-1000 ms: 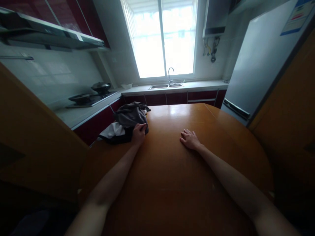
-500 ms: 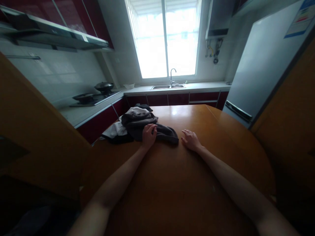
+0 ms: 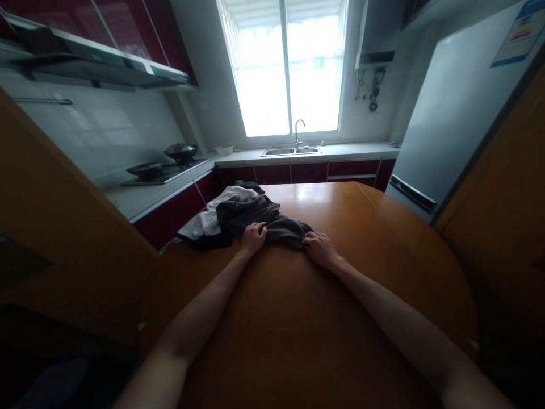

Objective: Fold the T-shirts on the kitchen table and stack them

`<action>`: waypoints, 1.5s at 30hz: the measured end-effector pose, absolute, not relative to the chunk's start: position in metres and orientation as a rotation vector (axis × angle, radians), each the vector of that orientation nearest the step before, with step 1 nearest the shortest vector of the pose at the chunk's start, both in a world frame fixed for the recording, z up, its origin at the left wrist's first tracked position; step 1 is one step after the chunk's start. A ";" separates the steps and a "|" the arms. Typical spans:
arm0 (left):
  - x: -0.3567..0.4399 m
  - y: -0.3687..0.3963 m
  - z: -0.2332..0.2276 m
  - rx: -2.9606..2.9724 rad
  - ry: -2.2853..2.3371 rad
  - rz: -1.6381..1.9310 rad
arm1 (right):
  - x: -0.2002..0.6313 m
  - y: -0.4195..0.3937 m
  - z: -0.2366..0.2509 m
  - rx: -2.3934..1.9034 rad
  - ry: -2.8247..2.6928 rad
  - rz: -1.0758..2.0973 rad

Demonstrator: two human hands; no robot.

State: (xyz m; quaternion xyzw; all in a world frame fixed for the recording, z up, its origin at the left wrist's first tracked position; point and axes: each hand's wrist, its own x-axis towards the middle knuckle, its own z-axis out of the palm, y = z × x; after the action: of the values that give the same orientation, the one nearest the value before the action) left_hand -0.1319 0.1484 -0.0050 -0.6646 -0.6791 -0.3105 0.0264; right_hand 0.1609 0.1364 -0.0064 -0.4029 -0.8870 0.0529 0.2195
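Lying in a crumpled heap, the dark grey garment [image 3: 259,218] sits on the far left part of the orange-brown wooden surface [image 3: 340,295], whose top is smooth, glossy and rounded at its right edge. The cloth looks soft and matte, thickly folded, with a flatter strip stretched out toward the right. Just left of the garment a white cloth [image 3: 204,222] pokes out, rumpled as well, and a darker piece [image 3: 204,241] lies under both at the edge of the surface.

The left hand [image 3: 252,237] rests palm down on the near edge of the garment, its fingers curled into the fabric in a loose grip that gathers a fold. The right hand [image 3: 320,249] touches the right end of the garment's stretched strip, fingertips bent and pinching the hem against the wood. Both forearms are bare and reach forward almost straight, converging on the garment, with the wrists low on the surface.

Beyond the garment a steel sink [image 3: 290,151] lies under a bright window [image 3: 289,68].
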 end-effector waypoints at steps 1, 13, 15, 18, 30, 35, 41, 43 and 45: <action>-0.130 0.147 -0.005 -2.137 -2.036 -0.976 | 0.166 0.142 -0.005 -1.200 -2.428 0.132; -0.075 0.134 0.000 -2.328 -1.354 -1.153 | 0.247 0.198 -0.022 -1.884 -1.630 -0.018; -0.090 0.141 0.000 -2.066 -1.560 -1.188 | 0.233 0.189 -0.020 -1.719 -1.679 -0.066; -0.120 0.152 -0.007 -1.884 -1.905 -1.186 | 0.200 0.170 -0.020 -1.495 -1.840 -0.001; -0.113 0.149 -0.012 -2.611 -1.697 -1.155 | 0.169 0.156 -0.027 -1.373 -2.085 0.373; -0.102 0.144 -0.011 -2.741 -1.552 -1.154 | 0.175 0.166 -0.027 -1.399 -1.883 0.443; -0.099 0.142 -0.007 -2.720 -1.584 -1.185 | 0.194 0.188 -0.023 -1.446 -1.531 0.413; -0.099 0.142 -0.007 -2.700 -1.596 -1.205 | 0.209 0.198 -0.021 -1.483 -1.416 0.393; -0.099 0.142 -0.007 -2.670 -1.608 -1.224 | 0.228 0.207 -0.018 -1.517 -1.307 0.379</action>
State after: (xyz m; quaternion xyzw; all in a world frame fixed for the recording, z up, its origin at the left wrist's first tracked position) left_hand -0.0992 0.1423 -0.0074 -0.7930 -0.4776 -0.3636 -0.1035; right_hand 0.2284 0.2067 -0.0185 -0.6341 -0.5461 0.1582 0.5242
